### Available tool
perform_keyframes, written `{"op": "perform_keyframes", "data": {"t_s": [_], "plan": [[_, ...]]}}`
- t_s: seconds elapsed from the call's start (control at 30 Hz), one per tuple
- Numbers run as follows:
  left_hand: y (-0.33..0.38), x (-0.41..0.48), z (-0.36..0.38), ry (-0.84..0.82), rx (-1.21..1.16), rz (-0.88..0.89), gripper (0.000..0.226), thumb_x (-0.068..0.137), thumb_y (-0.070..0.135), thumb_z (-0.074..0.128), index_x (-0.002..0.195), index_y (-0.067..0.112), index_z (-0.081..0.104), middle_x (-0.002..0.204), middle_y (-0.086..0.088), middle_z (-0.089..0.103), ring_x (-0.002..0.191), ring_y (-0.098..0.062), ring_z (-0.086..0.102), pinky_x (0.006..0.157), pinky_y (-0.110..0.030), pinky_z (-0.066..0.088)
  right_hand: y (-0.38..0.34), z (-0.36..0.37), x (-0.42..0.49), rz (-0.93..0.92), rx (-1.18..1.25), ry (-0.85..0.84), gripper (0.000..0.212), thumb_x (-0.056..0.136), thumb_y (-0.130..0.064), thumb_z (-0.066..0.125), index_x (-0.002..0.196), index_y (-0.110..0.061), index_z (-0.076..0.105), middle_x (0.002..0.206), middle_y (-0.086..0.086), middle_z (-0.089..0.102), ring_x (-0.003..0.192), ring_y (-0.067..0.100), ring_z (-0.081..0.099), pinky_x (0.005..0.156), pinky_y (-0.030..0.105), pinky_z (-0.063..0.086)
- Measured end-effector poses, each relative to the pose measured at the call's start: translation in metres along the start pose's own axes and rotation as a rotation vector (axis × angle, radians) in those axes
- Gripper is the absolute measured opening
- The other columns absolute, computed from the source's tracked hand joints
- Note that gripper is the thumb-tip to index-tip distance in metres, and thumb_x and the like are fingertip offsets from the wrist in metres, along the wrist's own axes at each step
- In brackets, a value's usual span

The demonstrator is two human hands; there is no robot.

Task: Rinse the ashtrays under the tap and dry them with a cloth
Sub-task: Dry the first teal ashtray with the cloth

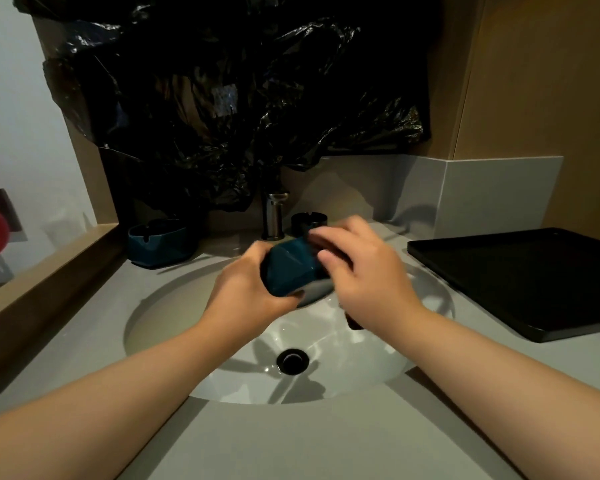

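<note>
Over the sink (187, 327), our left hand (246, 285) wraps round a blue ashtray (291, 268); opposite that grip our blurred right hand (364, 271) curls a grey cloth (314, 293) against it. Hard, breakable, probably slick: we judge the thick walls the safest hold.

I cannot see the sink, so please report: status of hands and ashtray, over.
Left hand grips blue ashtray over sink. Right hand holds grey cloth against it. Nothing in the way.
</note>
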State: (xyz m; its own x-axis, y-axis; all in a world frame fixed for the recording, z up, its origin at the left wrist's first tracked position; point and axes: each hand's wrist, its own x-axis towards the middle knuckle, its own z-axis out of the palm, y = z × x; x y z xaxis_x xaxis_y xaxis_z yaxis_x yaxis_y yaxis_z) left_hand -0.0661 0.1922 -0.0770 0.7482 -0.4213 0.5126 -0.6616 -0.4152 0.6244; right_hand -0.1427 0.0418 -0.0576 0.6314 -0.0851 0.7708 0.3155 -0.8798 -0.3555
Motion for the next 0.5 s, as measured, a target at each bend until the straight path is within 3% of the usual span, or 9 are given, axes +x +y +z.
{"op": "perform_keyframes", "data": {"t_s": [0.1,0.23,0.33,0.4,0.43,0.5], "plan": [[0.004,-0.004,0.002,0.001,0.127,0.12,0.055,0.065,0.033,0.084,0.109,0.031,0.05,0.088,0.018,0.054,0.081,-0.004,0.055,0.064,-0.01,0.044,-0.008,0.004,-0.001,-0.159,-0.076,0.012,0.027,0.088,-0.02,0.052,0.11,-0.014,0.067,0.099,0.0,0.058,0.089,0.017,0.054,0.071,0.033,0.051],[0.008,-0.006,-0.002,0.042,0.056,0.124,0.059,0.066,0.029,0.085,0.105,0.039,0.042,0.088,0.027,0.05,0.082,0.002,0.052,0.068,-0.004,0.041,0.012,-0.001,0.004,0.204,0.165,0.068,0.027,0.097,-0.021,0.045,0.114,-0.018,0.065,0.105,-0.002,0.057,0.093,0.011,0.055,0.08,0.031,0.052],[0.008,-0.006,-0.003,0.01,0.005,0.087,0.06,0.067,0.03,0.085,0.107,0.04,0.042,0.09,0.03,0.05,0.087,0.0,0.056,0.072,-0.007,0.045,0.028,-0.005,0.01,0.439,0.264,-0.06,0.025,0.098,-0.02,0.046,0.113,-0.021,0.066,0.103,0.001,0.063,0.09,0.014,0.06,0.07,0.017,0.048],[0.008,-0.005,-0.003,-0.001,-0.028,0.061,0.059,0.067,0.03,0.085,0.106,0.04,0.042,0.09,0.031,0.051,0.087,0.003,0.057,0.071,-0.004,0.045,0.031,-0.014,0.015,0.565,0.32,-0.094,0.021,0.096,-0.021,0.05,0.106,-0.017,0.069,0.089,0.005,0.067,0.073,0.018,0.062,0.056,0.018,0.048],[0.008,-0.004,-0.003,0.003,-0.042,0.053,0.058,0.067,0.029,0.085,0.105,0.04,0.043,0.09,0.031,0.052,0.086,0.008,0.056,0.069,-0.002,0.044,0.034,-0.022,0.016,0.637,0.321,-0.14,0.02,0.095,-0.022,0.054,0.102,-0.015,0.07,0.083,0.008,0.067,0.066,0.019,0.061,0.052,0.021,0.049],[0.006,-0.003,-0.003,0.012,-0.071,0.038,0.056,0.067,0.028,0.085,0.105,0.038,0.044,0.091,0.028,0.054,0.087,0.012,0.054,0.068,-0.002,0.043,0.043,-0.036,0.018,0.701,0.186,-0.384,0.019,0.089,-0.03,0.06,0.102,-0.02,0.07,0.087,0.01,0.069,0.071,0.022,0.065,0.06,0.029,0.056]]}}
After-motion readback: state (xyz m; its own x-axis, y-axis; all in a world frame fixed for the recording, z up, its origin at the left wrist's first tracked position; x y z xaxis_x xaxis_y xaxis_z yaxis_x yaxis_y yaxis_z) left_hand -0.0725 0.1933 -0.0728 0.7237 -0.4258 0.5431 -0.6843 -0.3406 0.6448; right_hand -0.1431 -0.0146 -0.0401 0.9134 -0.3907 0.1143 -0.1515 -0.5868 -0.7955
